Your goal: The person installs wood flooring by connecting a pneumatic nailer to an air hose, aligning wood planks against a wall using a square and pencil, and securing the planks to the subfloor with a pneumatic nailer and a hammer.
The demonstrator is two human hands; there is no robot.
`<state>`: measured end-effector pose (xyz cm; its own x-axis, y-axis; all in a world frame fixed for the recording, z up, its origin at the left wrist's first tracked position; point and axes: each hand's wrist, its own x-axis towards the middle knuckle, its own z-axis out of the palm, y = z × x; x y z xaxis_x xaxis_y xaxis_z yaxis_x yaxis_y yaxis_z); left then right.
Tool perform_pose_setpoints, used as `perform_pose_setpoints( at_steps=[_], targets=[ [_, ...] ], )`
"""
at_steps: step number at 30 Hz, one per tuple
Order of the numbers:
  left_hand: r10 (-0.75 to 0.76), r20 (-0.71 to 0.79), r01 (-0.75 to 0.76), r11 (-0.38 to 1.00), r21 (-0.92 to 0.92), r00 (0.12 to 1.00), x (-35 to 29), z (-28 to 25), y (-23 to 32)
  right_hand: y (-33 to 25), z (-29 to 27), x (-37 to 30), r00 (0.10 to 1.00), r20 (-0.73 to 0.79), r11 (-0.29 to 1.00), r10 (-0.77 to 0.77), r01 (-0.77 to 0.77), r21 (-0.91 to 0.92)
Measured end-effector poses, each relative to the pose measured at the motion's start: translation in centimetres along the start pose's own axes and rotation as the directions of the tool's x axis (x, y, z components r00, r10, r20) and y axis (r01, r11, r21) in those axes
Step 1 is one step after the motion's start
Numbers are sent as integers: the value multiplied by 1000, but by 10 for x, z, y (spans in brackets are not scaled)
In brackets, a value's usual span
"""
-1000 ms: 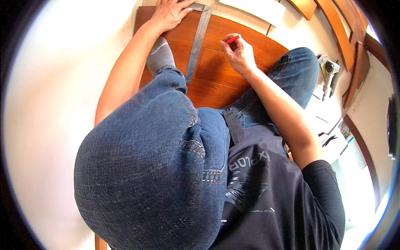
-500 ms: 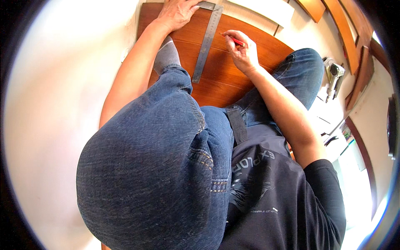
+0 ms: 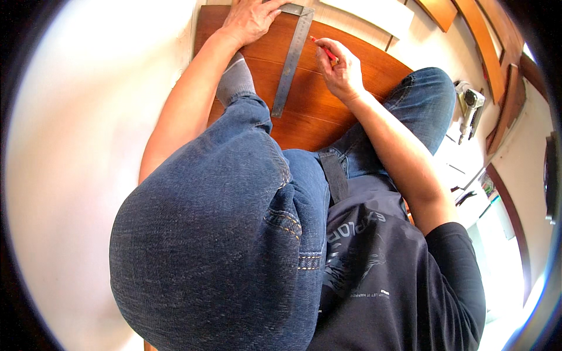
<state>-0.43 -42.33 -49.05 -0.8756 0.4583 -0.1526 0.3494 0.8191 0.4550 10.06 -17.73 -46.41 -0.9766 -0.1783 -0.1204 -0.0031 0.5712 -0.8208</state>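
Note:
A metal carpenter's square (image 3: 291, 64) lies on reddish-brown wooden boards (image 3: 257, 64), its long blade running toward me. At the far edge, my left hand (image 3: 252, 23) holds the square by its short arm, with thumb and forefinger reaching onto it; the other fingertips are partly cut off by the frame. To the right of the blade, my right hand (image 3: 341, 67) pinches a red pencil (image 3: 330, 54). The pencil's tip points up and left, over the boards and apart from the blade. Whether the tip touches the wood, I cannot tell.
My grey-socked foot (image 3: 235, 79) rests on the boards beside my left forearm. My jeans-covered knees flank the work. A pale board (image 3: 374, 14) lies beyond the boards, and several brown wood strips (image 3: 480, 47) lie at the far right. A nail-gun-like tool (image 3: 470, 108) sits beyond my right knee.
My right hand has shifted slightly farther away with the pencil, which now slants more steeply. My left hand and the square stay almost where they were.

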Motion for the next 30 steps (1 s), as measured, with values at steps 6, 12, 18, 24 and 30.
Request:
perform_pose_setpoints(
  at_steps=[6,12,18,24,30],
  targets=[
    [28,-41,-28,1000,-9,999,-1,4,-2,1,6,5,989,22,981,-144,145,-130],
    [44,-58,-45,999,-10,997,-2,3,-2,-6,5,6,989,67,974,-134,144,-176],
    [60,-63,-60,998,-7,996,-2,4,-2,-9,7,2,981,91,954,-170,187,-236],
    [57,-58,-57,998,-7,997,-2,5,-3,-9,7,1,985,118,956,-129,155,-247],
    [61,-78,-63,998,-17,995,0,8,-3,-9,4,-1,982,153,958,-108,144,-247]
  ],
)
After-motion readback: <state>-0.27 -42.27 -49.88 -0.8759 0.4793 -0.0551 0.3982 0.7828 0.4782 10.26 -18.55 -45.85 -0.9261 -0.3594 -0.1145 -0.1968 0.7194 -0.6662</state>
